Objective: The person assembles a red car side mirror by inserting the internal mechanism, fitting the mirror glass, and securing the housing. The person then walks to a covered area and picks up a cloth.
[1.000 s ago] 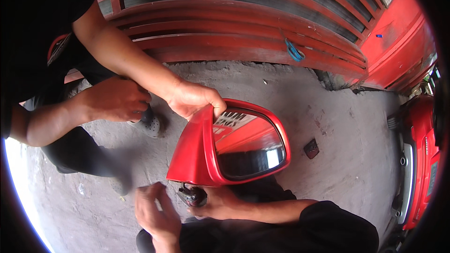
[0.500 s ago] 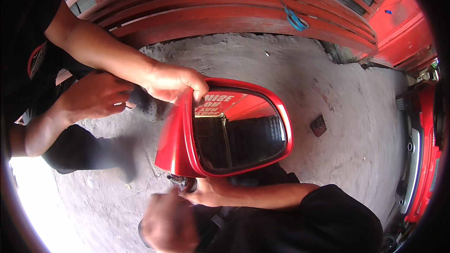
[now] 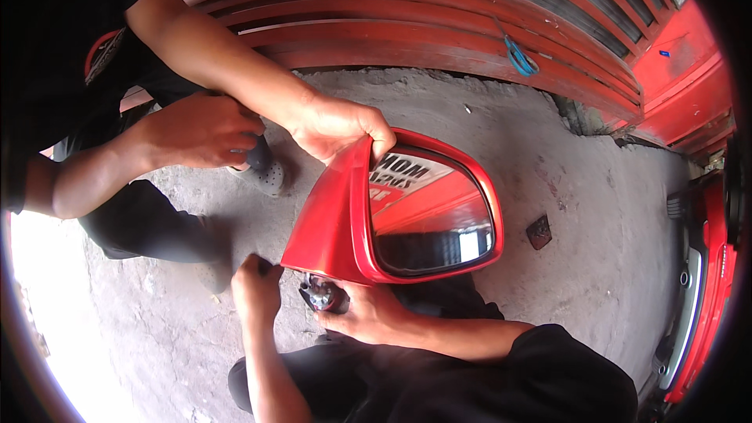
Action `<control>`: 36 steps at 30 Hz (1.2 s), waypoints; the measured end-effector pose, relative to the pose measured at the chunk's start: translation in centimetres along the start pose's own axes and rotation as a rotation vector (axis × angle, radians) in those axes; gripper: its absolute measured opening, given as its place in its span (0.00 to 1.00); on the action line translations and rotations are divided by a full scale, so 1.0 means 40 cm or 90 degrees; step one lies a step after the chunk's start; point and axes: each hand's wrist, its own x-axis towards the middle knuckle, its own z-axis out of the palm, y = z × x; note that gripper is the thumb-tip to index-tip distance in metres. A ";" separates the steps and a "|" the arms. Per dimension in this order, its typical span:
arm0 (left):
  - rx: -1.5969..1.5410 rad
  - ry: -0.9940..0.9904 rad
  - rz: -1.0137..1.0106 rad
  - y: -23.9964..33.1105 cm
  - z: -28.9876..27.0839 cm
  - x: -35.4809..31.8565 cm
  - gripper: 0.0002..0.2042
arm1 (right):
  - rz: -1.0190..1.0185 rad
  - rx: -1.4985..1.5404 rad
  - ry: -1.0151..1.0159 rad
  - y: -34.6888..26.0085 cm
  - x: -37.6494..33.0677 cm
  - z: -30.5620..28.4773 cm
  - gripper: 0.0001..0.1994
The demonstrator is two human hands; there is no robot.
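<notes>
A red car side mirror [image 3: 345, 219] stands upright over the concrete floor, its glass [image 3: 431, 215] facing right. My right hand [image 3: 372, 315] grips the dark mount stub [image 3: 323, 296] under the housing. My left hand [image 3: 254, 288] is curled into a fist just left of that stub, touching the housing's lower edge; whether it holds anything is hidden. A co-worker crouches at the upper left. One of their hands [image 3: 338, 127] holds the mirror's top edge, and the other hand [image 3: 200, 129] hovers beside it, closed.
A red slatted shutter [image 3: 407, 23] with a blue cord [image 3: 518, 56] runs along the back. A red car body part [image 3: 705, 282] stands at the right edge. A small dark square piece [image 3: 539, 232] lies on the concrete. The co-worker's grey shoe [image 3: 265, 176] is nearby.
The mirror has tipped more upright and swung its glass toward me. My left hand has risen from below to the housing's lower edge. The co-worker's hand stays on the top.
</notes>
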 end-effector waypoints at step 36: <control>-0.088 -0.099 -0.135 -0.310 0.428 0.181 0.25 | 0.050 0.196 -0.199 -0.056 -0.030 -0.134 0.17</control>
